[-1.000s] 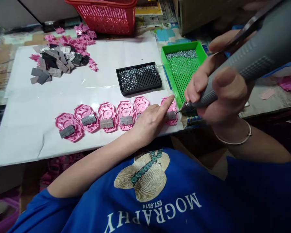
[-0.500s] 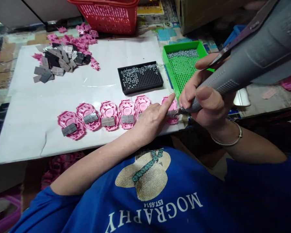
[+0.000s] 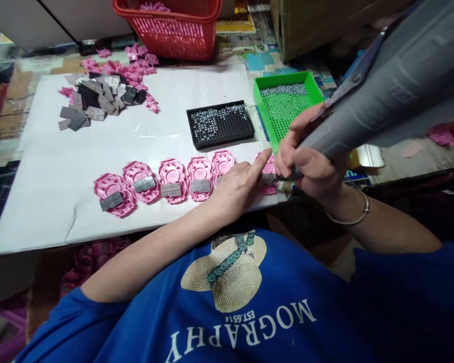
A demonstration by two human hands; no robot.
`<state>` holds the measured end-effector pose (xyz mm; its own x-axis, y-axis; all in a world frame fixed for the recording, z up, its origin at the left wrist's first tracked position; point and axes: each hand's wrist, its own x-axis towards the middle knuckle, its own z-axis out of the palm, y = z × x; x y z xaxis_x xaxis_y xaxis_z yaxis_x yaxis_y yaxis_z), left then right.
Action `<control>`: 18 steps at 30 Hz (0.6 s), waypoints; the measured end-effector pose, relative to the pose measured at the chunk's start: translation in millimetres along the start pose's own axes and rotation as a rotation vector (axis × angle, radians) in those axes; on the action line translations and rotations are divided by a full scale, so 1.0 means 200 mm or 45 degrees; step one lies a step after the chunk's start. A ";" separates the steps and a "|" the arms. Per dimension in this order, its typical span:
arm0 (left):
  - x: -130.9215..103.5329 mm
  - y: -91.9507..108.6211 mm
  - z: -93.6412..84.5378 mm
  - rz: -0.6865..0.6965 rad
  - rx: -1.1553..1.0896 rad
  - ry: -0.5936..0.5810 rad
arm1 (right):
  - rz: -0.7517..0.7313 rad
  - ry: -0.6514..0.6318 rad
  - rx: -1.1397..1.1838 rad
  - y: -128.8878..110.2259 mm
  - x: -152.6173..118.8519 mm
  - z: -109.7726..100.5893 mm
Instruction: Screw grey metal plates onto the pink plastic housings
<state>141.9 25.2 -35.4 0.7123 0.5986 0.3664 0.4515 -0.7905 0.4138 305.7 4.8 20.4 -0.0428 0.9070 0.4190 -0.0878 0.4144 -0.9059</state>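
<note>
My right hand (image 3: 314,161) is wrapped round a large grey power screwdriver (image 3: 363,111), its tip down at a grey plate (image 3: 268,179) on the rightmost pink piece (image 3: 267,164). My left hand (image 3: 236,189) lies beside that piece, index finger stretched toward its top; the other fingers are curled and what they touch is hidden. Leftward along the front edge runs a row of several pink pieces (image 3: 173,171), each with a grey plate (image 3: 200,186) across it; one is partly covered by my left hand.
Behind the row are a black screw tray (image 3: 221,136) and a green screw tray (image 3: 265,111). Grey plates (image 3: 94,96) and pink parts (image 3: 126,70) lie heaped at the back left, near a red basket (image 3: 174,38). A cardboard box (image 3: 306,25) stands behind.
The screwdriver has tilted steeper, and my right hand has moved slightly left and down with it. The view has shifted a little. My left hand stays by the same piece.
</note>
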 end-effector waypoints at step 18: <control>0.00 0.01 -0.05 0.061 -0.022 -0.148 | -0.341 0.473 -0.217 0.29 0.69 -0.28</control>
<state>137.1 24.4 -27.2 0.7908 0.5402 0.2877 0.4068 -0.8151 0.4125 350.1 157.0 22.4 0.3199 0.7197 0.6163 0.1186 0.6149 -0.7796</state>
